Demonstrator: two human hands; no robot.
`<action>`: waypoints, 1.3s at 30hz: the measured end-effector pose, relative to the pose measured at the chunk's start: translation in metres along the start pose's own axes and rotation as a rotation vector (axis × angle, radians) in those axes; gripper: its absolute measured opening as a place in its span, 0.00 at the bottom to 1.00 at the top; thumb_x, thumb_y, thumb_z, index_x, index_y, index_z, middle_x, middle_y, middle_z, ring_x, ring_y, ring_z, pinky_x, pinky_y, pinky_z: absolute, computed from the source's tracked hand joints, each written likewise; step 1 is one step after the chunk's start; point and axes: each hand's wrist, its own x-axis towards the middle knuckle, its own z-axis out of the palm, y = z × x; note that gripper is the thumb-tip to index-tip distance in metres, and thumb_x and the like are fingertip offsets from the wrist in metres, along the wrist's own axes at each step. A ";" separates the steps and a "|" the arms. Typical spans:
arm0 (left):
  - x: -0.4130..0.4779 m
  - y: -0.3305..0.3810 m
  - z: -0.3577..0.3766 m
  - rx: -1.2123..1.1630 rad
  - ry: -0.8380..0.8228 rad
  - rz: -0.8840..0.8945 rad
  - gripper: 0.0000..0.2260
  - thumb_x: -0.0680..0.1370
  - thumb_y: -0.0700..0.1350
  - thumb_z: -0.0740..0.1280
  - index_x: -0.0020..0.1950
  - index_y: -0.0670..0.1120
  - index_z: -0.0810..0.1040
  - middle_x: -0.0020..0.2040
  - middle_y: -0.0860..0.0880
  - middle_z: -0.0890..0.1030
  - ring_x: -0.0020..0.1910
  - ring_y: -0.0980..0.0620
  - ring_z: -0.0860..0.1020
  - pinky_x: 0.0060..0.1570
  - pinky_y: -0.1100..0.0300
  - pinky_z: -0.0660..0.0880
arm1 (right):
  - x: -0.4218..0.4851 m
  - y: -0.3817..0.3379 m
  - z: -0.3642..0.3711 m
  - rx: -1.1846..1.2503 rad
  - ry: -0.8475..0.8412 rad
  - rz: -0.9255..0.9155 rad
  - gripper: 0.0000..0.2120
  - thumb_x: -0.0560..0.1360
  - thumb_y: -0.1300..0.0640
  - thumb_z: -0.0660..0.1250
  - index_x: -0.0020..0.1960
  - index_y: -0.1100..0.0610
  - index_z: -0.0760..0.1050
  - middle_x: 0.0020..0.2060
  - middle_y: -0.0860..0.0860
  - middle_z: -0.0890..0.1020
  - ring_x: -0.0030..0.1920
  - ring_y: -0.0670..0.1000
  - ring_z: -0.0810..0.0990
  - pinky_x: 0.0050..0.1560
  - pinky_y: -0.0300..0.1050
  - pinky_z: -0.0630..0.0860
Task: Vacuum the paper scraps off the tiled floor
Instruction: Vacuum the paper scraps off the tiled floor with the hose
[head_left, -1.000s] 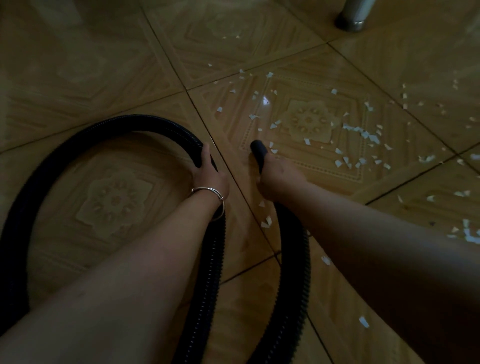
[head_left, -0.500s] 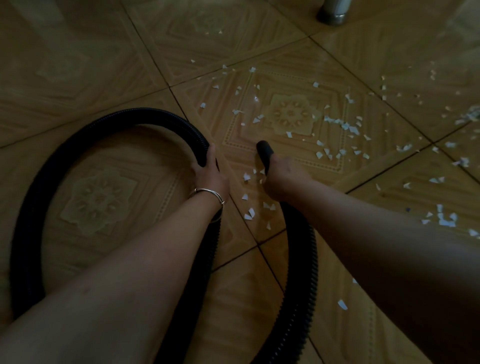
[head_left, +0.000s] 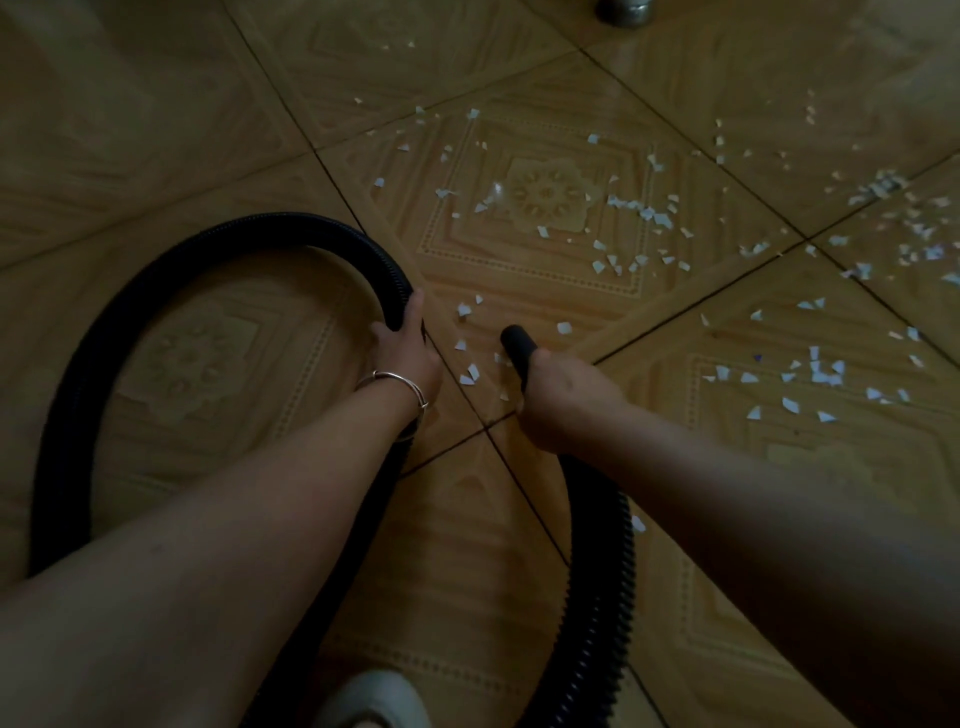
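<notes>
A black ribbed vacuum hose (head_left: 156, 270) loops across the tiled floor (head_left: 156, 130) on the left and runs back under both arms. My left hand (head_left: 405, 348), with a thin bangle at the wrist, grips the hose where the loop bends down. My right hand (head_left: 561, 395) grips the smooth black nozzle end (head_left: 514, 338), whose tip points forward just above the floor. White paper scraps (head_left: 639, 213) lie scattered on the tiles ahead and to the right. A few scraps (head_left: 465, 312) lie between my two hands, close to the nozzle tip.
A metal leg base (head_left: 623, 10) stands at the top edge. A pale rounded object (head_left: 374, 701) shows at the bottom edge between my arms. A denser patch of scraps (head_left: 821, 374) lies on the right tile.
My view and both hands have drawn back toward me. The nozzle tip now sits nearer than before, among the closest scraps, and a pale object has come into view at the bottom.
</notes>
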 end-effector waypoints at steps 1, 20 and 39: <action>-0.002 0.001 0.000 0.006 -0.005 0.001 0.29 0.80 0.43 0.56 0.76 0.58 0.46 0.68 0.37 0.60 0.57 0.38 0.72 0.59 0.49 0.68 | -0.001 0.000 0.002 0.006 0.006 0.005 0.16 0.78 0.61 0.62 0.64 0.57 0.69 0.43 0.53 0.72 0.41 0.51 0.73 0.36 0.44 0.71; -0.002 0.013 -0.003 0.025 0.008 0.006 0.30 0.80 0.43 0.56 0.76 0.57 0.45 0.72 0.37 0.55 0.62 0.37 0.70 0.60 0.50 0.68 | 0.017 -0.010 -0.009 -0.069 0.032 -0.083 0.20 0.78 0.60 0.63 0.69 0.58 0.66 0.48 0.54 0.74 0.39 0.49 0.71 0.35 0.42 0.70; -0.024 0.014 0.001 0.087 -0.045 0.055 0.30 0.80 0.43 0.57 0.76 0.58 0.45 0.71 0.37 0.58 0.59 0.38 0.72 0.57 0.49 0.69 | -0.049 0.016 0.007 -0.162 -0.077 -0.143 0.20 0.79 0.61 0.60 0.70 0.57 0.63 0.39 0.51 0.69 0.44 0.51 0.75 0.42 0.42 0.77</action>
